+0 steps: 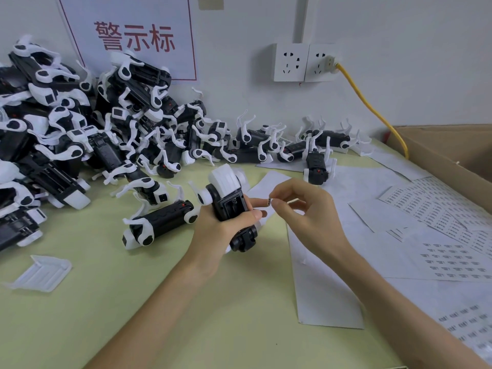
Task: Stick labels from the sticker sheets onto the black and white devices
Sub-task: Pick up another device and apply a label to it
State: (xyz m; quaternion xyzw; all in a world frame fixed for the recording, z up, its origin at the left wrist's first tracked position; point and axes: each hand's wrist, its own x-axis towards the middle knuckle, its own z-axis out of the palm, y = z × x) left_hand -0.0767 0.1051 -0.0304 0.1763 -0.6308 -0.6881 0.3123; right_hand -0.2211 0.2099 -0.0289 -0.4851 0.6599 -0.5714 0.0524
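One wide-angle camera on the person's head looks forward and down across the desk [159, 302] toward the wall [399, 35] behind it. It sits close: both forearms enter from the bottom edge, and the left hand [221, 230], gripping a device [229, 198], meets the right hand [306, 209], pinching a label [270, 201], near the middle. The device pile [80, 129] fills the left, sticker sheets [439, 214] the right.

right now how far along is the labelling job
Done: a blank sheet lies on the table, probably used up; which devices already carry labels cannot be told. In hand: the left hand grips one device while the right hand pinches a label beside it, not yet stuck. Left: a big pile of devices and sticker sheets with many labels.
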